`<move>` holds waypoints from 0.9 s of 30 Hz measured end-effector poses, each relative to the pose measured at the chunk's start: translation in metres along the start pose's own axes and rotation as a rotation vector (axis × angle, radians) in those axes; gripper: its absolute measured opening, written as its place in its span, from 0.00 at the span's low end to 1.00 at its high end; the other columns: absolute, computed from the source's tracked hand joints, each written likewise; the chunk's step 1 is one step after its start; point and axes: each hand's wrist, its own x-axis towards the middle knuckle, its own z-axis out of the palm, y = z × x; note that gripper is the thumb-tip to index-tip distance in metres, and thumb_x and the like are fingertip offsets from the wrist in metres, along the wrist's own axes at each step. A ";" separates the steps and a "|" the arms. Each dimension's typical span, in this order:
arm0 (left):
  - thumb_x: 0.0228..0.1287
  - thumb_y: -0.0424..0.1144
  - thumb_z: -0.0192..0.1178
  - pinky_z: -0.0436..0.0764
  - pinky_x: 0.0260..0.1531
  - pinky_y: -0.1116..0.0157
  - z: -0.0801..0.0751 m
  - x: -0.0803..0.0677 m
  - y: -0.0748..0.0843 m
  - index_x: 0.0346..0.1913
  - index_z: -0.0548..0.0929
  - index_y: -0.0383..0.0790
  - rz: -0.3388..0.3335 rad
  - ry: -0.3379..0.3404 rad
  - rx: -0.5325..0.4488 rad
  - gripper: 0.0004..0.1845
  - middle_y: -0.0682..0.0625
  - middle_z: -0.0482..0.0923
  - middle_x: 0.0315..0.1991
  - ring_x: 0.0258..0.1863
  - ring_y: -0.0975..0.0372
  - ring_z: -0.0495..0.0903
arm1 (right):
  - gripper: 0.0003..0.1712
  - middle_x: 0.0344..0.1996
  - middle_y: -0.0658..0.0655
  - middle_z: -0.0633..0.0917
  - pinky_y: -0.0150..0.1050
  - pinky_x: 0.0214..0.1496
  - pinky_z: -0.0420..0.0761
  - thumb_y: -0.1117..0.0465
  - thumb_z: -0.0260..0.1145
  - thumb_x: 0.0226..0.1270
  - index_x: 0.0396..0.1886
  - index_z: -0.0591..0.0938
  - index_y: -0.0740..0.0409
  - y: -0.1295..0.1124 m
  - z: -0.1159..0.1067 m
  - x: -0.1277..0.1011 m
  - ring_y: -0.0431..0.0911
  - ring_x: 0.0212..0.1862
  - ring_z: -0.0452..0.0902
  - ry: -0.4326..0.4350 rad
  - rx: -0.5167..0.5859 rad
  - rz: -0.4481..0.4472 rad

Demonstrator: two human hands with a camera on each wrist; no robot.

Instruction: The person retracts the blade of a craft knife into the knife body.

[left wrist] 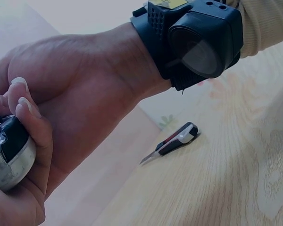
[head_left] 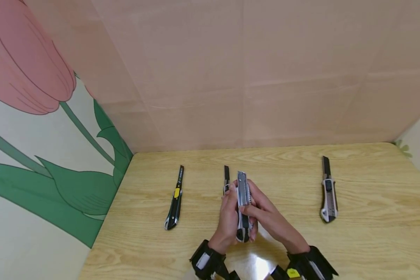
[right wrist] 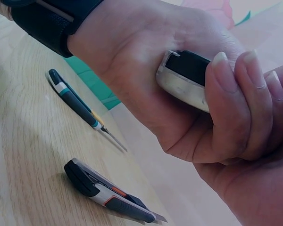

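Fingers (head_left: 251, 213) of both hands curl round silver-and-black metal utility knife (head_left: 242, 194), likely steadying it; black-yellow plastic cutter (head_left: 175, 200) lies leftward.

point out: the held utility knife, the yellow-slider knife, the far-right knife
held utility knife (head_left: 243, 194), head view, on its metal body above the fingers
yellow-slider knife (head_left: 176, 193), head view, on the yellow slider
far-right knife (head_left: 329, 198), head view, on its handle middle
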 end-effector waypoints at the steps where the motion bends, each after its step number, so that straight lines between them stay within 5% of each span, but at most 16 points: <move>1: 0.82 0.64 0.25 0.76 0.06 0.63 0.000 0.000 0.000 0.57 0.69 0.43 -0.005 0.000 0.000 0.32 0.51 0.73 0.24 0.10 0.62 0.75 | 0.36 0.69 0.77 0.62 0.50 0.19 0.85 0.73 0.53 0.75 0.79 0.57 0.54 0.000 0.000 0.000 0.50 0.48 0.76 -0.005 0.011 0.007; 6: 0.81 0.66 0.26 0.76 0.07 0.64 -0.001 -0.002 0.001 0.59 0.70 0.42 -0.023 0.002 0.009 0.34 0.52 0.73 0.24 0.11 0.62 0.75 | 0.36 0.69 0.75 0.63 0.52 0.12 0.81 0.73 0.52 0.76 0.79 0.56 0.53 -0.002 0.001 0.000 0.51 0.52 0.76 -0.024 0.037 0.037; 8: 0.81 0.67 0.26 0.76 0.07 0.64 -0.001 -0.002 0.001 0.62 0.68 0.44 -0.023 0.002 0.008 0.33 0.52 0.73 0.24 0.10 0.62 0.75 | 0.36 0.71 0.74 0.61 0.50 0.14 0.82 0.73 0.52 0.76 0.79 0.56 0.53 -0.002 0.001 0.000 0.52 0.60 0.71 -0.022 0.034 0.036; 13: 0.81 0.66 0.26 0.76 0.07 0.64 -0.001 -0.002 0.002 0.65 0.66 0.45 -0.026 -0.007 0.006 0.33 0.52 0.74 0.24 0.11 0.62 0.75 | 0.36 0.71 0.74 0.62 0.45 0.29 0.88 0.72 0.52 0.76 0.80 0.55 0.54 -0.002 0.000 -0.001 0.51 0.63 0.69 -0.027 0.018 0.027; 19: 0.80 0.67 0.25 0.77 0.09 0.65 -0.002 -0.005 0.002 0.75 0.62 0.52 -0.037 0.004 0.018 0.34 0.52 0.73 0.25 0.12 0.63 0.75 | 0.36 0.70 0.75 0.63 0.47 0.18 0.84 0.73 0.51 0.76 0.80 0.54 0.54 0.000 -0.002 0.000 0.51 0.60 0.71 -0.050 0.026 0.012; 23: 0.81 0.65 0.24 0.77 0.09 0.65 -0.002 -0.004 0.002 0.71 0.65 0.46 -0.025 0.001 0.029 0.35 0.52 0.74 0.25 0.11 0.63 0.75 | 0.37 0.68 0.75 0.64 0.48 0.17 0.84 0.74 0.51 0.75 0.80 0.55 0.54 0.001 -0.002 0.000 0.52 0.59 0.72 -0.057 0.024 0.001; 27: 0.82 0.65 0.24 0.77 0.09 0.65 -0.002 -0.003 0.002 0.69 0.66 0.44 -0.019 -0.001 0.031 0.35 0.53 0.75 0.24 0.11 0.63 0.75 | 0.39 0.67 0.77 0.65 0.56 0.13 0.80 0.74 0.52 0.74 0.80 0.54 0.52 0.001 -0.002 -0.001 0.57 0.47 0.76 -0.073 0.042 0.009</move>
